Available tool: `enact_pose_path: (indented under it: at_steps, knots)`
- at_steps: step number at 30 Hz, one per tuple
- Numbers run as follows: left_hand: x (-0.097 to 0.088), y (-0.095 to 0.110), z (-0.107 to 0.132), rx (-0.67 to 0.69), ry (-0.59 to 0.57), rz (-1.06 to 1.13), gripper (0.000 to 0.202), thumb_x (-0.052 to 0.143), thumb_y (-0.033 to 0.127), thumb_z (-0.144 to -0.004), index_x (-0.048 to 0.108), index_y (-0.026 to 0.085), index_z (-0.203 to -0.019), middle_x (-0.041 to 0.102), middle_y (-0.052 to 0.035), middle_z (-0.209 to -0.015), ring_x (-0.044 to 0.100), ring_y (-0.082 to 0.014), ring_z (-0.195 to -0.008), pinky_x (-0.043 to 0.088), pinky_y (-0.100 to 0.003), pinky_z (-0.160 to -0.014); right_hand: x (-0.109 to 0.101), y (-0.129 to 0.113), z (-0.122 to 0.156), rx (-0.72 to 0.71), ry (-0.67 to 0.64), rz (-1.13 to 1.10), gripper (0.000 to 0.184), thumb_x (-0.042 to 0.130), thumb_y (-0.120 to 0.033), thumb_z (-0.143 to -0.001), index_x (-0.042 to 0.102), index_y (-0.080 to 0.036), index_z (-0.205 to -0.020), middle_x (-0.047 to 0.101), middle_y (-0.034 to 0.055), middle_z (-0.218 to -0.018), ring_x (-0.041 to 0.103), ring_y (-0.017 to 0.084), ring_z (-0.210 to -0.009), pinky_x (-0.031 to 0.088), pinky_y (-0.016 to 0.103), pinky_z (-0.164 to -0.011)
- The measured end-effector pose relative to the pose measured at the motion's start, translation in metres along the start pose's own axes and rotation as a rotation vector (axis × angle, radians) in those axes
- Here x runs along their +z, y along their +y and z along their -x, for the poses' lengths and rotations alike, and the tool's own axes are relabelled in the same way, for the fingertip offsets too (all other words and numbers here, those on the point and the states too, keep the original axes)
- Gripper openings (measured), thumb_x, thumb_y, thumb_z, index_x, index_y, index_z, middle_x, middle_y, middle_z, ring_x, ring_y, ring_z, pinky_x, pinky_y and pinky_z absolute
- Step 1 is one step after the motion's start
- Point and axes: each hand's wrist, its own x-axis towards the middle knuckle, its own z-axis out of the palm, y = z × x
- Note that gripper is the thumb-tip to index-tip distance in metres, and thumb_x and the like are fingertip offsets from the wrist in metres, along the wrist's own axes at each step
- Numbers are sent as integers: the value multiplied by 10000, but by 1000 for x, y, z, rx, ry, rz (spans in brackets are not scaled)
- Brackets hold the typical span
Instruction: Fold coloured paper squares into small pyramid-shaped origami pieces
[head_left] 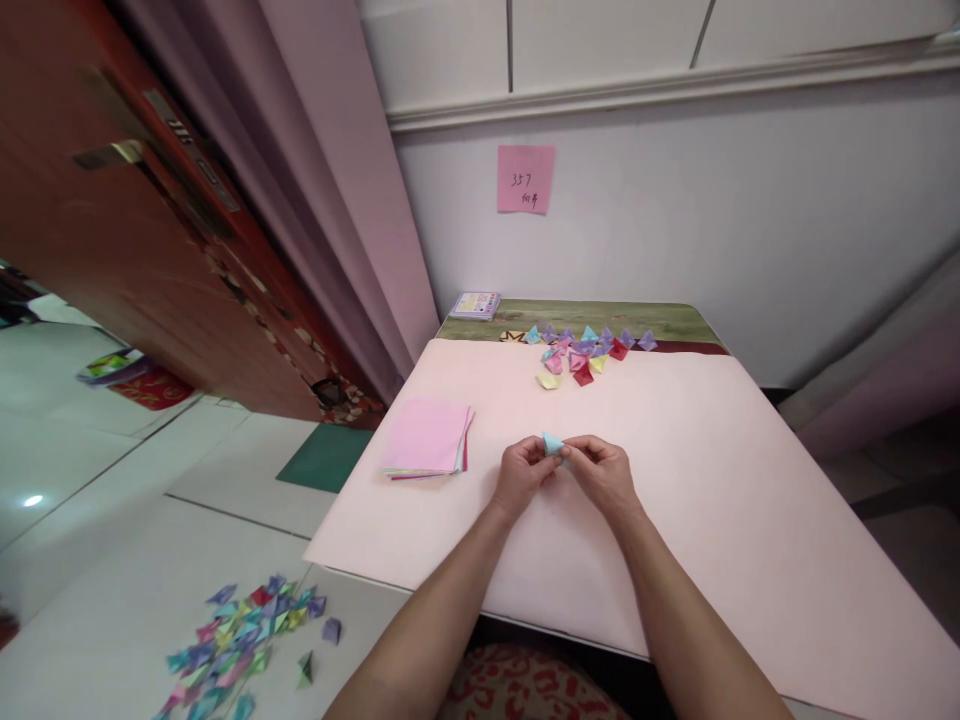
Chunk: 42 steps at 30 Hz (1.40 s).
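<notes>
A small light-blue piece of folded paper [552, 443] is pinched between my two hands over the middle of the table. My left hand [523, 470] grips its left and lower side, with thumb and fingers closed. From the right, my right hand [602, 468] pinches its edge between thumb and forefinger. Beyond my hands lies a cluster of folded paper pieces [583, 345] in purple, blue, pink, red and yellow. To the left rests a stack of square paper sheets [427, 437], pink on top with other colours showing at the edges.
Pale pink paper covers the table [720, 480]. A small stack of printed cards [475, 305] sits at its far left corner. Many more folded pieces [247, 640] lie on the floor at lower left, near a green mat [326, 457]. A pink note [526, 180] hangs on the wall.
</notes>
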Motion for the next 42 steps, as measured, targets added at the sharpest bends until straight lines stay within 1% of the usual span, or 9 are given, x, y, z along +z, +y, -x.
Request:
enact_pose_path:
  at_steps: [5, 9, 12, 18, 25, 32, 36, 39, 42]
  knots:
    - [2, 3, 0, 50, 21, -41, 398, 826, 427, -644, 666, 150, -881, 615, 10, -681, 522, -91, -578, 401, -206, -536, 1, 3, -1, 7, 18, 2, 264, 737, -434, -744, 741, -174, -791, 712, 44, -704, 611, 173, -623, 499, 280, -588]
    - [3, 5, 0, 36, 80, 32, 425, 836, 386, -645, 695, 165, -980, 657, -5, -768, 564, -101, -643, 451, -225, -614, 1, 3, 1, -15, 12, 34, 260, 724, -435, -761, 730, -175, -760, 671, 24, -654, 561, 149, -583, 457, 261, -560]
    - [1, 5, 0, 14, 76, 113, 350, 838, 352, -647, 711, 166, -914, 648, 8, -739, 562, -95, -645, 450, -230, -641, 1, 0, 2, -27, -6, 65, 271, 738, -446, -750, 728, -176, -742, 659, 19, -640, 542, 142, -567, 434, 255, -545]
    - [-2, 7, 0, -52, 113, 176, 305, 852, 349, -610, 652, 144, -714, 571, 33, -604, 479, -70, -534, 375, -207, -529, 1, -6, 3, -56, -30, 121, 268, 722, -446, -753, 725, -179, -724, 649, 21, -632, 523, 140, -554, 425, 255, -530]
    - [0, 6, 1, -51, 132, 181, 305, 818, 379, -637, 628, 148, -696, 543, 29, -590, 465, -82, -536, 383, -213, -531, 5, -4, 4, -47, -52, 109, 271, 713, -447, -760, 703, -179, -718, 630, 19, -627, 505, 133, -552, 415, 247, -515]
    - [2, 6, 0, 2, 176, 148, 407, 680, 522, -770, 571, 156, -629, 524, 20, -585, 498, -99, -553, 447, -225, -545, 5, -1, 3, -7, -63, 75, 284, 707, -461, -759, 705, -179, -728, 627, 12, -615, 508, 141, -551, 413, 254, -530]
    - [3, 9, 2, -57, 97, 131, 386, 752, 505, -716, 651, 152, -833, 641, -5, -687, 596, -131, -593, 511, -253, -551, 3, -3, 2, 21, -15, 7, 289, 694, -467, -774, 694, -179, -746, 644, 18, -643, 540, 150, -577, 437, 257, -557]
    - [4, 8, 2, -86, 38, 58, 372, 808, 467, -664, 646, 140, -739, 650, -10, -611, 607, -132, -539, 496, -240, -520, 2, -6, 1, 16, -2, -9, 287, 690, -465, -777, 693, -178, -759, 661, 27, -670, 562, 156, -600, 458, 261, -573]
    - [4, 5, 2, -81, 50, 20, 380, 794, 484, -679, 625, 144, -689, 637, -7, -546, 593, -123, -477, 459, -217, -475, 3, -6, 1, 2, -5, 3, 291, 684, -468, -775, 693, -178, -751, 674, 33, -680, 575, 162, -610, 473, 267, -581]
